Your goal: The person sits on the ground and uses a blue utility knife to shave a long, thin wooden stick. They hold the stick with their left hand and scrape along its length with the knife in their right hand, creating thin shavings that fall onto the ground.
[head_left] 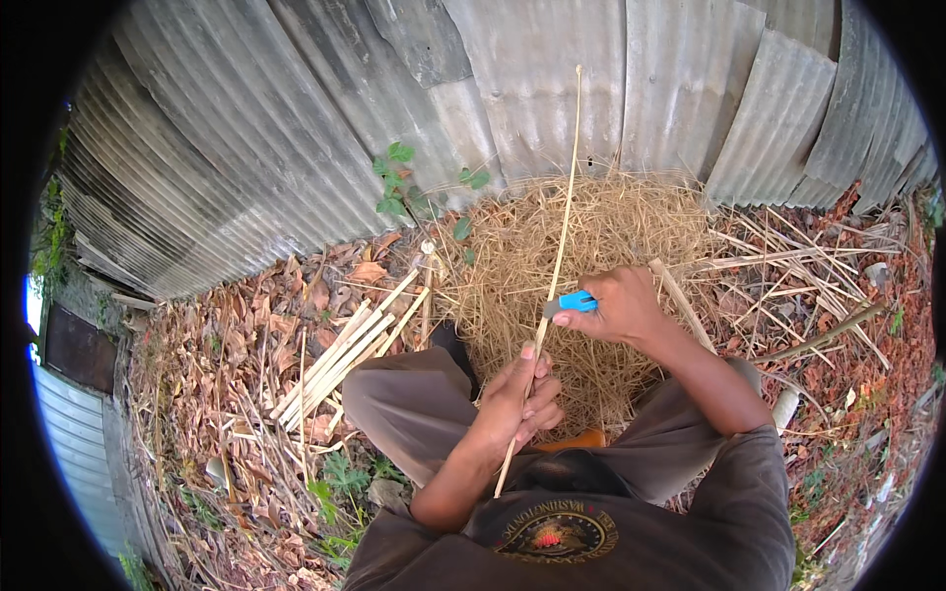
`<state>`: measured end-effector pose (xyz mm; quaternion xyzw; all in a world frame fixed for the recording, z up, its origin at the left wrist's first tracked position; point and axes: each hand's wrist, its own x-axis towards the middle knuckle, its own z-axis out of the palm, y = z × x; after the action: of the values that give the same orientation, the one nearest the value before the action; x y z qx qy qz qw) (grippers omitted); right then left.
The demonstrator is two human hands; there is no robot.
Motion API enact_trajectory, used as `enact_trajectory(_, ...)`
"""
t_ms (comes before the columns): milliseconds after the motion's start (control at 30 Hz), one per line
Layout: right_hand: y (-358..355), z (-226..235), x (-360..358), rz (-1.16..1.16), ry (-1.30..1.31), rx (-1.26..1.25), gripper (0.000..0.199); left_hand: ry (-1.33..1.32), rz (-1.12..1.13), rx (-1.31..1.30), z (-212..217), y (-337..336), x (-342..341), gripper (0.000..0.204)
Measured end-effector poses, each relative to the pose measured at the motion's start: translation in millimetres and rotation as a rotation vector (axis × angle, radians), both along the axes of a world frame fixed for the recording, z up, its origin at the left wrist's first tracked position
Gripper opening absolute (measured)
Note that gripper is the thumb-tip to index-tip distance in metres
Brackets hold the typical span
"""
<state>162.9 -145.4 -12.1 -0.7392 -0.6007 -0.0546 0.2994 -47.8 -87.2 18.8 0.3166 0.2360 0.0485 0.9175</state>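
Observation:
A long, thin pale strip, bamboo by its look (564, 231), slants from my lap up toward the metal wall. My left hand (519, 402) is wrapped round its lower part, and the near end sticks out below, by my shirt. Higher up, my right hand (623, 307) grips a blue-handled cutter knife (577, 301). The knife's short blade lies against the strip, just above my left hand. Below both hands, a heap of fine straw-coloured shavings (507, 286) spreads between my legs and on toward the wall.
Corrugated metal sheets (552, 128) stand as a wall ahead. Several split pale sticks (345, 360) lie at the left by my knee; more thin strips (803, 271) are scattered at the right. Dry leaves (232, 330) cover the ground, and a green plant (394, 182) grows by the wall.

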Motion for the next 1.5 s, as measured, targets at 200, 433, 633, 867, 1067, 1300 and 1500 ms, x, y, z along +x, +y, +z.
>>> enact_trajectory(200, 1.6, -10.9, -4.5, 0.110, -0.133, 0.070, 0.072, 0.005, -0.033, 0.110, -2.2, -1.6, -1.9, 0.040)
enact_trajectory(433, 10.1, -19.9, 1.7, 0.129, -0.162, 0.105, 0.075, 0.080, -0.044, 0.085, -4.0, 2.3, -6.0, 0.039)
enact_trajectory(633, 14.4, -28.5, 5.6, 0.144, -0.165, 0.072, 0.077, 0.139, -0.004, 0.031, -7.3, 1.4, -5.5, 0.038)
enact_trajectory(867, 15.0, -29.0, 87.2, -0.307, 0.060, -0.202, 0.080, 0.189, -0.092, -0.002, -5.5, -14.9, -28.7, 0.035)
enact_trajectory(1067, 7.8, -37.7, 31.6, -0.100, -0.018, -0.069, 0.083, 0.174, -0.107, 0.090, -3.5, -12.5, -45.8, 0.037)
enact_trajectory(1300, 0.2, -41.0, 105.0, -0.394, -0.106, -0.164, 0.083, 0.270, -0.303, 0.203, -1.8, -18.3, -79.0, 0.040)
enact_trajectory(1500, -37.1, -42.0, 176.0, -0.721, -0.041, -0.191, 0.080, 0.289, -0.469, 0.256, -8.0, -31.5, -131.3, 0.043)
